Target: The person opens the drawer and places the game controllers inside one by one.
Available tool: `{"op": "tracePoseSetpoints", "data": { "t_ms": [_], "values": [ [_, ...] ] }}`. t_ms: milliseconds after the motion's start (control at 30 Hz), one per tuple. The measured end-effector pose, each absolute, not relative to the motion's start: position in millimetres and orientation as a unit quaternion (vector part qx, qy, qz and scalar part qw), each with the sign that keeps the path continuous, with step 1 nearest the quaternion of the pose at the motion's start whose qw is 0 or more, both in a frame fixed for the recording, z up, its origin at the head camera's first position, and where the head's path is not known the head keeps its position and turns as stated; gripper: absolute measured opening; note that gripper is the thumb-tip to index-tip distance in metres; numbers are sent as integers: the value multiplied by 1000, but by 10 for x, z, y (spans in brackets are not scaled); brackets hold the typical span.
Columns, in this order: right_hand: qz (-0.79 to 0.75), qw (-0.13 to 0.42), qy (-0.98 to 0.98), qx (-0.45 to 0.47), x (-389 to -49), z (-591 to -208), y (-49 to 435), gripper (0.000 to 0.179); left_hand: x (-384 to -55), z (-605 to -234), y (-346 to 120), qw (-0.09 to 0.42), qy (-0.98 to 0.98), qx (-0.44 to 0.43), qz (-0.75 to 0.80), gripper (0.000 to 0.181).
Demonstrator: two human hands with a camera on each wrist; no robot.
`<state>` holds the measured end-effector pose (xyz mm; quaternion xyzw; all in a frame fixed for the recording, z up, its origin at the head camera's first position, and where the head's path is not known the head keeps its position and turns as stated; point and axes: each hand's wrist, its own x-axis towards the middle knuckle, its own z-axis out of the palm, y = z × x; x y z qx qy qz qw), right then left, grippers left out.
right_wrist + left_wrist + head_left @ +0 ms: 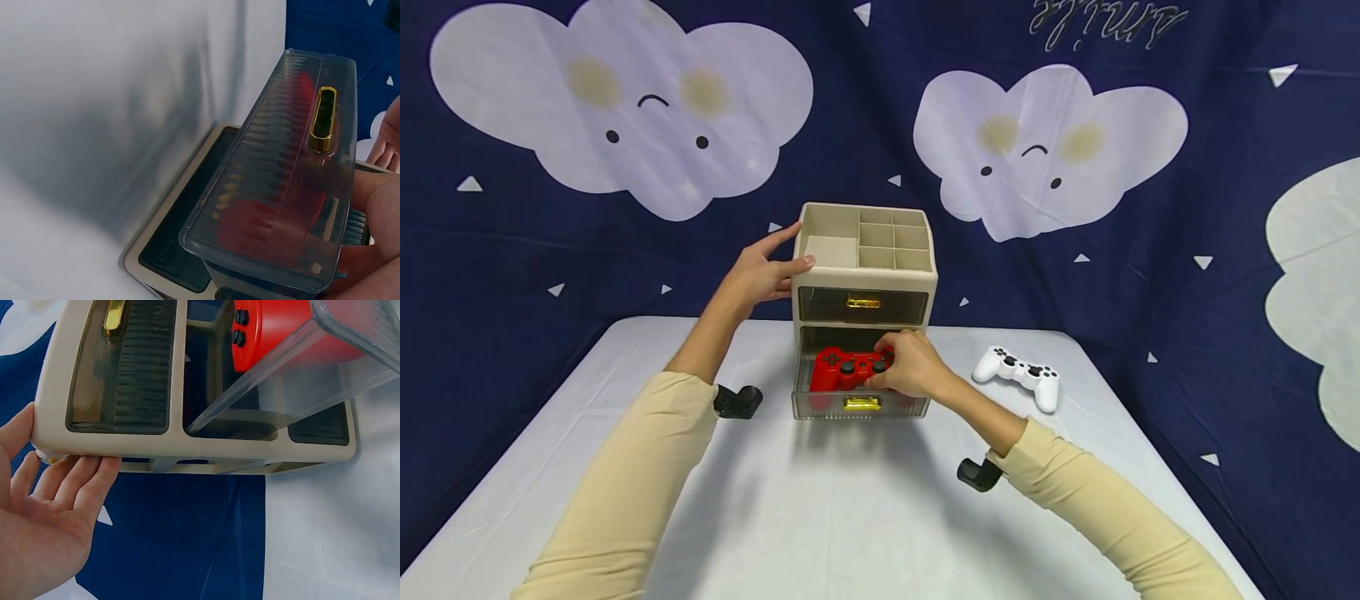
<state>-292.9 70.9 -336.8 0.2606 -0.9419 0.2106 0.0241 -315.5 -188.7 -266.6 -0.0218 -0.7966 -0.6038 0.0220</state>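
Observation:
A beige desktop organizer (865,275) stands on the white table, its clear lower drawer (827,406) pulled out. Inside that drawer lies a red game controller (831,371). My right hand (913,365) reaches over the drawer's right side and grips the controller's right end between thumb and fingers. At the organizer's upper left, my left hand (763,271) holds the body, thumb over the top rim. Its other fingers rest against the side wall, as the left wrist view shows. From the right wrist, the drawer front (269,187) hides most of the controller.
To the right of the organizer, a white game controller (1018,375) lies on the table (827,517). The upper drawer (827,307), with a gold handle, is closed. Divided compartments (893,237) form the organizer's top. A dark blue cloud-print cloth (865,100) hangs behind.

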Motion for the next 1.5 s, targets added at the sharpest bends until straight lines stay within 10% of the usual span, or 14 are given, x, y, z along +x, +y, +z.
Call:
{"op": "tracePoseSetpoints", "data": {
  "t_ms": [1000,1500],
  "values": [
    [373,-21,-892,255,-2592,-3056,741,46,-3099,-2650,-1871,23,-803,-26,-595,75],
    [394,-184,-859,272,-2413,-3031,854,27,-3121,-2659,-1880,23,-806,-26,-592,76]
  ]
}}
